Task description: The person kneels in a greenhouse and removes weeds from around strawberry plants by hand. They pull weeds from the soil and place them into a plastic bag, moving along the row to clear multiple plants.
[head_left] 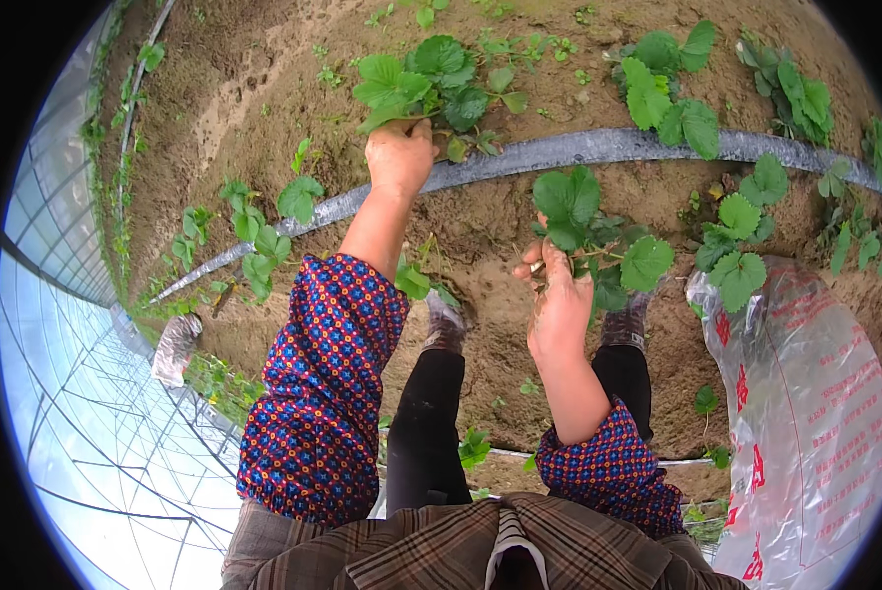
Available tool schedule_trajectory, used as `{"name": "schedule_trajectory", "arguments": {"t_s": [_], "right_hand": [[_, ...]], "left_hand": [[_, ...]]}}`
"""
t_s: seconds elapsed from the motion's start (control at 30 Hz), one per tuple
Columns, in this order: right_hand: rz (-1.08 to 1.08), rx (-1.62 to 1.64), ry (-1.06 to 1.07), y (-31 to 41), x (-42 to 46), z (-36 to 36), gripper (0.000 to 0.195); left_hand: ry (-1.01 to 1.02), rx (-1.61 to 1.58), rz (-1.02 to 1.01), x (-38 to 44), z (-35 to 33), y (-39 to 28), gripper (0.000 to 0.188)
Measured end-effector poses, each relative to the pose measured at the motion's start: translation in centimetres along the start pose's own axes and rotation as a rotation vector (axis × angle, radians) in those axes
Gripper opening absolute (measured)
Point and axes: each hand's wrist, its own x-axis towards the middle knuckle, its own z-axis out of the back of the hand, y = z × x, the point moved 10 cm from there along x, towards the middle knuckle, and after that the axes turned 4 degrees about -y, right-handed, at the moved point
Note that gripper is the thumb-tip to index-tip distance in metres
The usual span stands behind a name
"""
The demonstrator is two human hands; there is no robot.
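My left hand (400,156) reaches to the base of a leafy strawberry plant (441,66) on the soil bed, just past a dark grey drip tape. Its fingertips are under the leaves, so their grip is hidden. Closer to me, my right hand (561,302) is beside a second strawberry plant (644,263), whose leaves overhang the thumb. Soil coats the fingers of this hand. They curl in towards the thumb around a small pale bit (536,267), too small to identify.
The drip tape (603,145) crosses the bed in front of me. More strawberry plants (669,88) grow along it. A clear plastic bag (802,413) with red printing stands at my right, and another bag (177,348) lies far left. Greenhouse framing (123,442) rises at the left.
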Motion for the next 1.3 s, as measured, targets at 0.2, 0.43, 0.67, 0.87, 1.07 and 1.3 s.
{"name": "schedule_trajectory", "arguments": {"t_s": [0.2,0.43,0.67,0.87,1.07,1.3], "right_hand": [[-0.065,0.041,0.038,1.2,-0.3,0.0,0.028],[-0.098,0.071,0.03,2.5,-0.3,0.4,0.027],[-0.166,0.087,0.037,3.1,-0.4,0.6,0.026],[-0.172,0.094,0.03,3.6,0.5,1.6,0.026],[-0.172,0.104,0.069,3.7,0.3,1.2,0.026],[-0.16,0.093,0.075,4.7,0.7,1.6,0.024]], "left_hand": [[-0.026,0.114,0.009,1.5,-0.3,-1.3,0.037],[0.077,-0.308,0.491,0.0,-4.7,0.1,0.03],[-0.182,-0.661,0.618,-1.0,-8.1,1.5,0.018],[-0.301,-0.449,0.442,-3.6,-7.6,-1.3,0.028],[-0.308,-0.611,0.44,-2.9,-7.9,1.4,0.029],[-0.325,0.491,-0.429,-4.1,-3.0,-5.6,0.031]]}}
